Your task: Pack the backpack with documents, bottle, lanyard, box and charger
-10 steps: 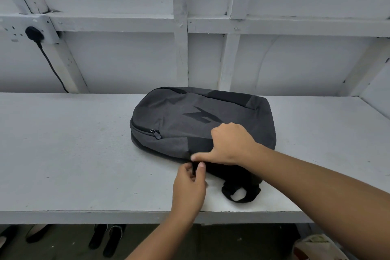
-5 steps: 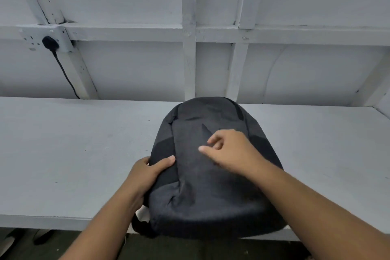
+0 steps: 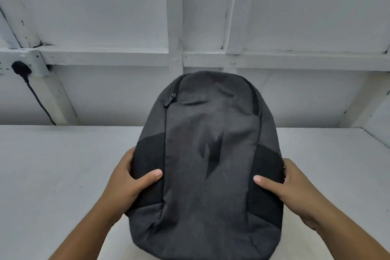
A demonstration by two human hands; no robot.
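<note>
White painted table (image 3: 52, 175) holds the dark grey fabric backpack (image 3: 211, 154), now turned lengthwise, not sideways as 1 s ago. Left hand (image 3: 124, 186) & right hand (image 3: 293, 190) each grip one side, thumbs on front. Small zip pull (image 3: 172, 96) looks closed, so packing prob. not begun.

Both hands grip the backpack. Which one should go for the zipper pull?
Left, probably. The zipper pull sits at the upper left of the backpack, above the left hand. The right hand grips the opposite side and would have to cross the front; it can steady the bag.
</note>
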